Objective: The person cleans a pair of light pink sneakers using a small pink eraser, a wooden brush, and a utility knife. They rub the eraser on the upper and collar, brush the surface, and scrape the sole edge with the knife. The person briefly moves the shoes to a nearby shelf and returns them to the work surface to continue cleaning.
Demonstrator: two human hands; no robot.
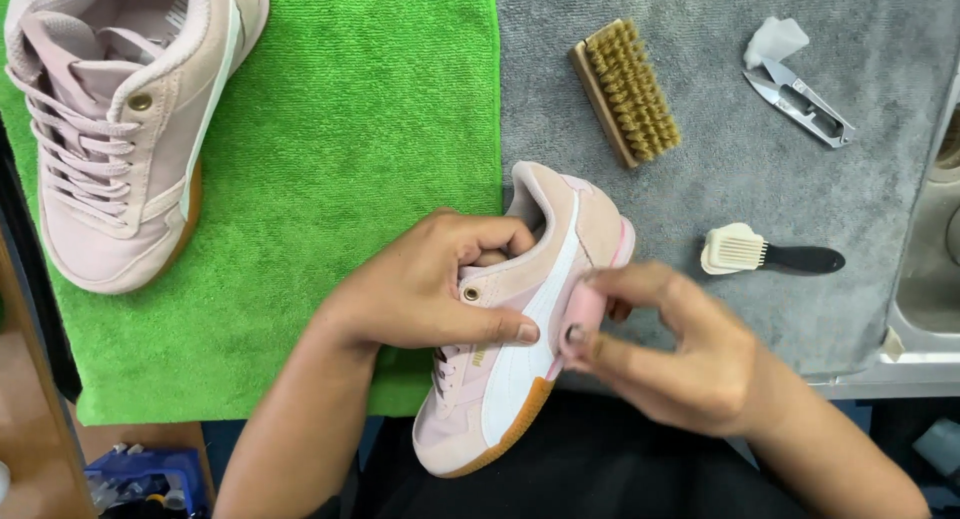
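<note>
1. Left hand (430,294) is clamped on the pink sneaker (520,319) at lower centre of the frame, fingers inside the collar, apparently to steady it.
2. Right hand (680,354) pinches a pink eraser block (583,319) against the sneaker's side, at the white stripe.
3. Sneaker: pale pink suede, gum sole, laces in.
4. Second sneaker (120,129) rests on the green towel (340,179), upper left.

L hand (430,289) fingers curled, gripping; R hand (680,344) fingers pinched shut, both forearms angled inward.
</note>
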